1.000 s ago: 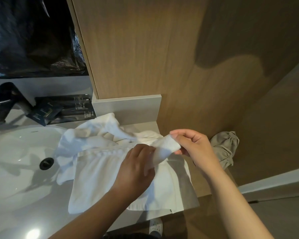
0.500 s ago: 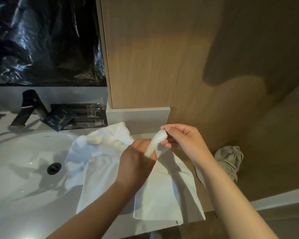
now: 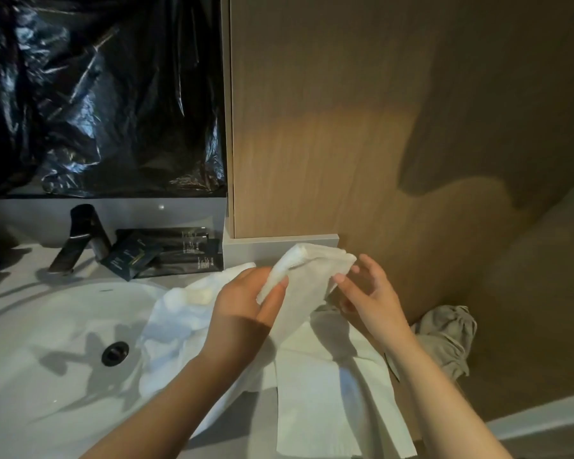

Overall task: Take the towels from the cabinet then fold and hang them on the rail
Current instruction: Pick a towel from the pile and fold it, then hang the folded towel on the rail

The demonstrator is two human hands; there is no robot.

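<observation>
The white towel [image 3: 307,283], lifted just above the counter [image 3: 246,422], is pinched only in your left hand [image 3: 242,313] while your right hand [image 3: 367,293] hovers open-fingered, so its loose end may sag and undo the fold.

A plain white towel [image 3: 315,385] drapes over a pale grey countertop [image 3: 7,270] beside a glossy white basin [image 3: 47,326] with a black drain [image 3: 114,353]. A dark metallic tap [image 3: 80,240] and black sachets [image 3: 166,253] printed with small pale lettering stand below crinkled, shiny black plastic sheeting [image 3: 96,94]. The wall panel [image 3: 345,127] is warm tan wood with fine vertical grain, and a greyish-beige cloth [image 3: 448,339] lies bunched against it, unpatterned.
</observation>
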